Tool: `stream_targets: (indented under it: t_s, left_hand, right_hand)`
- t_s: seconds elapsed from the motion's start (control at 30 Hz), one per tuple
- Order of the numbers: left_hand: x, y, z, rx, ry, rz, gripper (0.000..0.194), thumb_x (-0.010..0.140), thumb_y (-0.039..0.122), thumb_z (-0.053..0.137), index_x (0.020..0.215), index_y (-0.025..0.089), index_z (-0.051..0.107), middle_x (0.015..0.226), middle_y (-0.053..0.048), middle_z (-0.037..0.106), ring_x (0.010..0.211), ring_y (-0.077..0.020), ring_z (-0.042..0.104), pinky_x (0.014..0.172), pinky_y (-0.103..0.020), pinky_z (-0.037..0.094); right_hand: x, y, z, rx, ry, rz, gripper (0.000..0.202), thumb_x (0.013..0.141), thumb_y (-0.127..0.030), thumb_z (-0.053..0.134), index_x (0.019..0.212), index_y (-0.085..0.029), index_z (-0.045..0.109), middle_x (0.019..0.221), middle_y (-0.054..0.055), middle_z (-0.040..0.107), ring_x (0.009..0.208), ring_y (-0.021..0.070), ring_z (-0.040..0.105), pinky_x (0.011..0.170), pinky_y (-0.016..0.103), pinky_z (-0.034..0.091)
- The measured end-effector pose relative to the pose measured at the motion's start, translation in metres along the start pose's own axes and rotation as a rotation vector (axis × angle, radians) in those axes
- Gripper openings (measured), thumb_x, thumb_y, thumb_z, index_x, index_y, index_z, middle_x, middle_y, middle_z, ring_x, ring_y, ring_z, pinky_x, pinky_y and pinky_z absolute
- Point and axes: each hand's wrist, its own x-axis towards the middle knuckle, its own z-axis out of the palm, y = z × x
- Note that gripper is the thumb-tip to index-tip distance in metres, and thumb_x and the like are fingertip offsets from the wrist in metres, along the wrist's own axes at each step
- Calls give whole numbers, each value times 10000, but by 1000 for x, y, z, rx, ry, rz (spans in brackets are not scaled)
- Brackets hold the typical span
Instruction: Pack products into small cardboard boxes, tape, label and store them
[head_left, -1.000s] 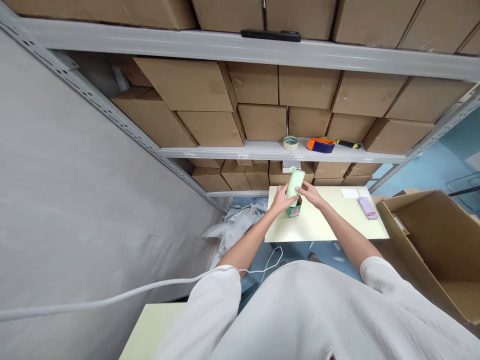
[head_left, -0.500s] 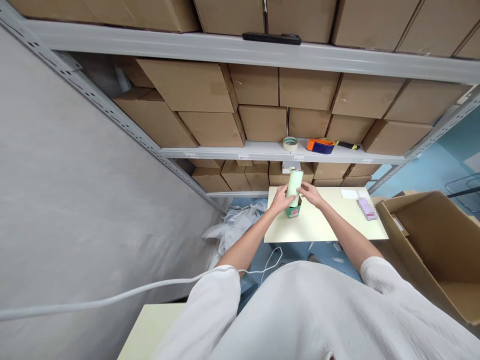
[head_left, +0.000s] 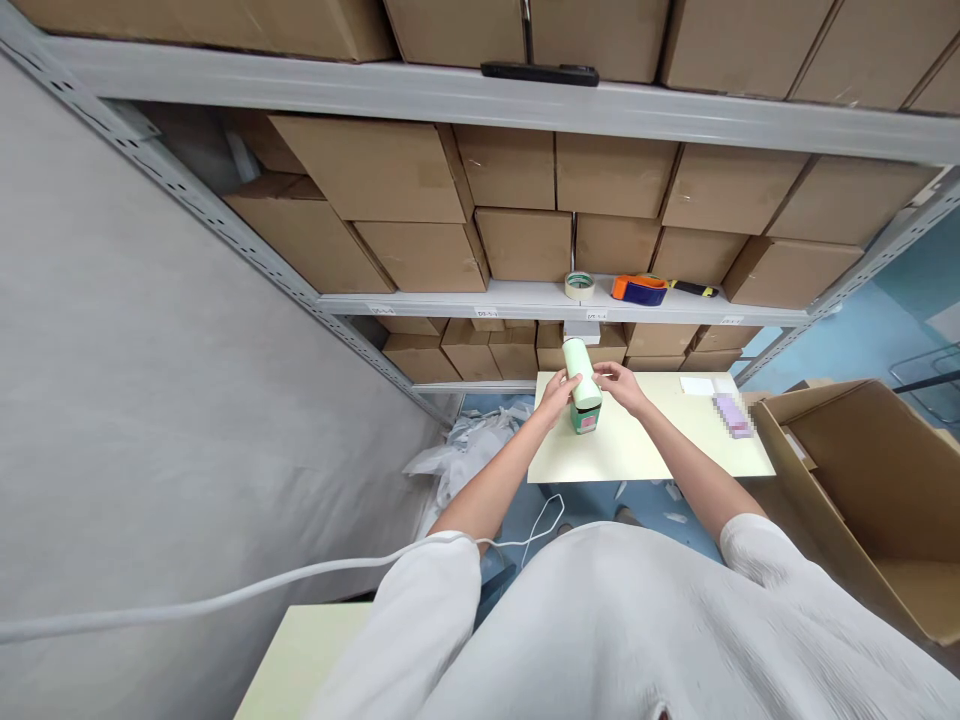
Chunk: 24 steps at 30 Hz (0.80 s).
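Observation:
A pale green tumbler (head_left: pixel 581 372) is held tilted over a small green box (head_left: pixel 586 418) that stands on the cream tabletop. My left hand (head_left: pixel 556 395) is closed around the tumbler's left side, with the thumb across its front. At its right side is my right hand (head_left: pixel 619 385), fingers bent and fingertips against the tumbler. The tumbler's lower end sits just over the box's dark top edge and hides part of the opening. A pinkish label shows on the box's front.
Shelves with brown cartons (head_left: pixel 514 245) rise behind the cream table (head_left: pixel 645 450). A tape roll (head_left: pixel 579 287) and an orange-and-blue tape dispenser (head_left: pixel 639 290) lie on one shelf. A large open carton (head_left: pixel 862 500) stands right. A white cable (head_left: pixel 300 573) crosses at left.
The tumbler has turned in my hands: its top now leans left, and the metal rim and strap seen before no longer show. The box stays in about the same spot.

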Motion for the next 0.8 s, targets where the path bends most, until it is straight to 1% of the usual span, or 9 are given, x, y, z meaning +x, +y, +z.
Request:
stream_targets:
  t_s: [0.1, 0.23, 0.33, 0.43, 0.5, 0.6, 0.63, 0.7, 0.8]
  left_hand:
    - [-1, 0, -2, -51, 4, -56, 520, 966, 625, 692, 1258, 195, 675, 1064, -113, 806, 994, -256, 783, 834, -366, 627]
    - [-2, -1, -3, -111, -12, -137, 544, 925, 696, 709, 1129, 192, 712, 1008, -122, 804, 988, -273, 780, 816, -381, 633]
    - [-2, -1, -4, -130, -16, -176, 552, 920, 716, 702, 1102, 195, 714, 1033, -129, 805, 1018, -276, 779, 839, -383, 636]
    - [-2, -1, -4, -133, -33, -178, 544, 928, 702, 704, 1126, 196, 699, 1068, -130, 803, 1037, -274, 779, 861, -385, 633]
    - [-2, -2, -4, -138, -42, -157, 557, 895, 658, 777, 1194, 199, 674, 1107, -133, 803, 1032, -275, 782, 881, -401, 632]
    - [-2, -3, -4, -103, -21, -68, 726, 762, 538, 944, 1319, 208, 616, 1211, -141, 790, 1055, -277, 776, 923, -423, 625]
    - [-1, -3, -3, -68, -13, -21, 782, 712, 501, 983, 1331, 207, 607, 1243, -145, 780, 1076, -281, 769, 939, -427, 620]
    - [0, -5, -3, 25, -5, 74, 816, 644, 451, 1021, 1304, 193, 616, 1277, -152, 763, 1117, -292, 748, 958, -429, 612]
    - [2, -8, -3, 173, 16, 178, 779, 631, 380, 1018, 1274, 183, 624, 1290, -154, 746, 1141, -310, 727, 960, -435, 607]
  right_hand:
    - [-3, -1, 1, 17, -4, 17, 632, 683, -647, 904, 1118, -215, 754, 1117, 81, 764, 928, 204, 678, 872, 379, 614]
    - [-5, -2, 3, 13, -8, 22, 652, 690, -700, 878, 1108, -215, 753, 1079, 73, 752, 908, 199, 664, 826, 356, 602]
    - [-4, -2, 3, 0, -12, 17, 634, 709, -713, 856, 1097, -223, 750, 1064, 69, 750, 908, 200, 660, 819, 350, 596]
    - [-3, -2, 2, 4, -12, 16, 616, 716, -694, 850, 1099, -221, 749, 1065, 67, 750, 920, 202, 663, 836, 356, 600]
    - [-3, 0, 1, 8, -12, 13, 599, 709, -660, 856, 1098, -219, 745, 1075, 68, 753, 922, 204, 667, 853, 367, 603]
    - [-3, 2, 0, -20, -9, -10, 541, 700, -591, 858, 1077, -221, 736, 1100, 72, 763, 932, 212, 676, 907, 398, 598]
    - [-4, 2, 0, -37, -9, -24, 516, 705, -568, 853, 1069, -224, 734, 1114, 75, 767, 946, 218, 680, 932, 409, 593]
    - [-5, 2, 0, -70, -9, -56, 470, 718, -534, 840, 1058, -228, 730, 1138, 82, 773, 980, 231, 688, 969, 425, 584]
    - [-5, 2, 1, -93, -5, -91, 436, 744, -507, 815, 1065, -227, 724, 1160, 92, 775, 1000, 242, 696, 963, 428, 588]
